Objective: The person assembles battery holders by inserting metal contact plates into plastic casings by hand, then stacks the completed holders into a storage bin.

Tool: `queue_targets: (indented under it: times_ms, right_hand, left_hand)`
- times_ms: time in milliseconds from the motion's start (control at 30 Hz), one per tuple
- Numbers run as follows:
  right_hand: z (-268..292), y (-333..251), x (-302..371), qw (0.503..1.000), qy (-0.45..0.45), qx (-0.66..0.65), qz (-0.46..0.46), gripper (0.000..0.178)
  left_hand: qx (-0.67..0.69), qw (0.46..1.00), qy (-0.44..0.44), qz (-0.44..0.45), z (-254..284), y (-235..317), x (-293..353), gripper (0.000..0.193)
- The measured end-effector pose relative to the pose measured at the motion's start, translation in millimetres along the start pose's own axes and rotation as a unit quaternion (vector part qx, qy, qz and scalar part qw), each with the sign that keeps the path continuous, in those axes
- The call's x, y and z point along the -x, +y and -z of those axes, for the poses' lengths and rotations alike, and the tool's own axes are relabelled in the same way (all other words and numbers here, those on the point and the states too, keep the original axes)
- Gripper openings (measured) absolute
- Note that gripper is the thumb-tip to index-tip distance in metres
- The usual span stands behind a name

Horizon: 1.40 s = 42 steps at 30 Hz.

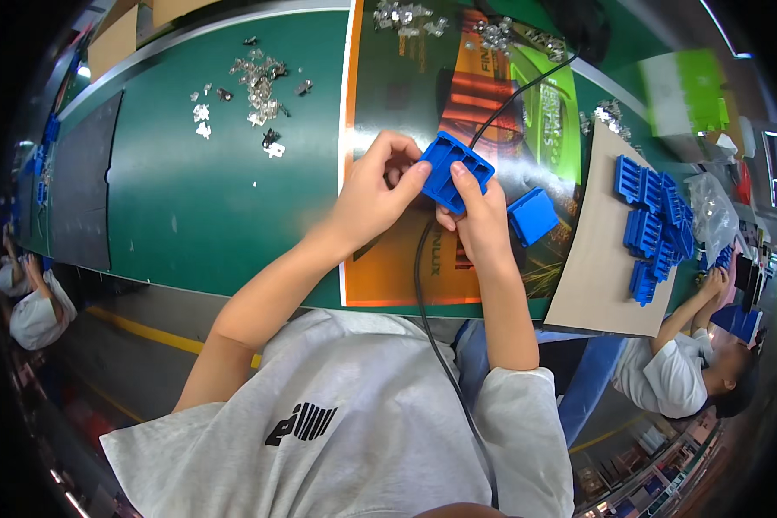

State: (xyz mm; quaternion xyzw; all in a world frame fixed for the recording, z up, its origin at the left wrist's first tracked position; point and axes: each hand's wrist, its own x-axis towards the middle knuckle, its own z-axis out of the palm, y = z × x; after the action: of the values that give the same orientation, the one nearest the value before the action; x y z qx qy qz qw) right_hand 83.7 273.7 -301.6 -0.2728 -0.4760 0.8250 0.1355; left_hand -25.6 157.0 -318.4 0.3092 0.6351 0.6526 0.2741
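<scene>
Where a blue compartmented plastic housing (445, 157) sits: right grip (481, 215) pinches it, probably for steadiness.
Left grip (378, 189): touches edge; pinch unclear.

Light grey short-sleeved T-shirt (380, 457) with black striped print (306, 423) in front

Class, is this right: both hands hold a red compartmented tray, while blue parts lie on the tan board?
Red is wrong: in the head view, the left hand and right hand hold a blue compartmented tray, while blue parts lie on the tan board.
</scene>
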Motion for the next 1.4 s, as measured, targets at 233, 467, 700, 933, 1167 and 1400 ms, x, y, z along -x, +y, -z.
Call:
queue_targets:
  times_ms: [233, 467, 700, 933, 1167, 1400]
  right_hand:
    - [23, -7, -10, 0.994, 0.094, -0.014, 0.047, 0.022]
    - [21, -2, -16, 0.981, 0.158, 0.038, 0.107, 0.024]
    - [27, -1, -22, 0.984, 0.126, 0.032, 0.124, 0.029]
    - [35, -3, -20, 0.988, 0.123, 0.005, 0.092, 0.036]
    - [33, 1, -21, 0.989, 0.108, -0.004, 0.102, 0.037]
    - [36, -2, -22, 0.985, 0.107, -0.090, 0.101, 0.037]
  left_hand:
    - [-0.132, 0.983, 0.103, -0.079, 16, 9, -59, 0.014]
    - [-0.400, 0.848, 0.044, -0.344, -55, -2, -210, 0.016]
    - [-0.524, 0.803, 0.030, -0.282, -93, -16, -294, 0.018]
    - [-0.593, 0.765, -0.032, -0.248, -100, -26, -311, 0.019]
    - [-0.570, 0.764, -0.008, -0.303, -81, -21, -306, 0.018]
    - [-0.066, 0.960, -0.239, -0.130, -38, 47, -191, 0.021]
